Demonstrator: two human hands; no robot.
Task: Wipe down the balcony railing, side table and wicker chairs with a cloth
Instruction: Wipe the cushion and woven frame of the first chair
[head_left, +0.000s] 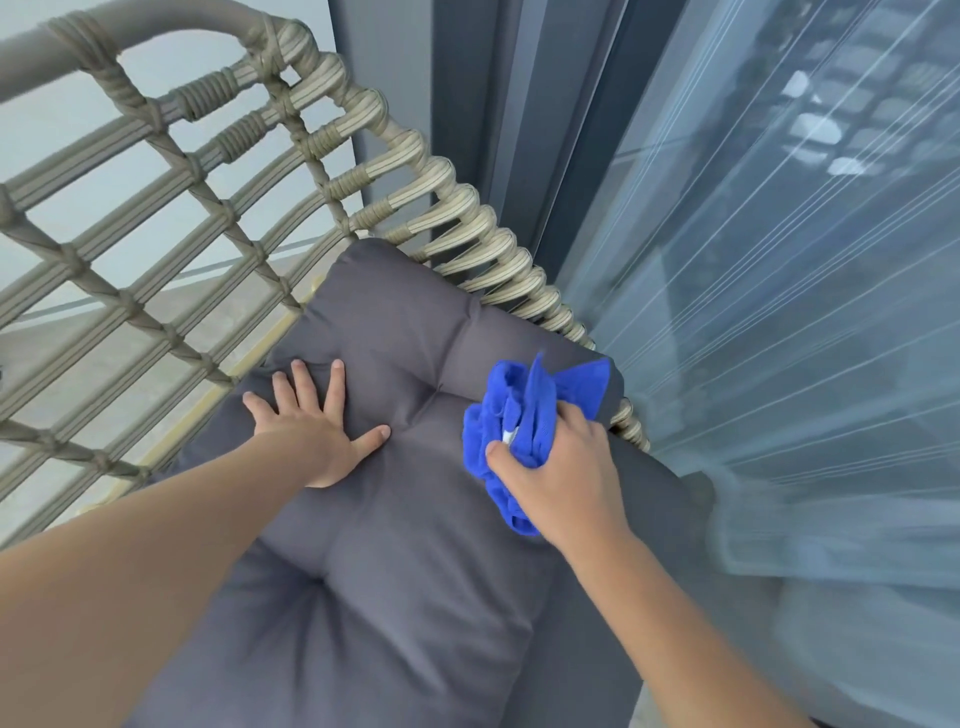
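A wicker chair (322, 130) with a beige woven frame fills the left and top of the view. A grey tufted cushion (395, 519) lies on its seat. My left hand (311, 421) presses flat on the cushion with the fingers spread. My right hand (561, 473) grips a bunched blue cloth (519, 410) against the cushion's right edge, close to the woven armrest (498, 249).
A glass door with a sheer curtain (779, 312) behind it runs along the right side, close to the chair. A dark door frame (509, 104) rises behind the armrest. The balcony floor (104, 343) shows through the gaps in the chair's weave at left.
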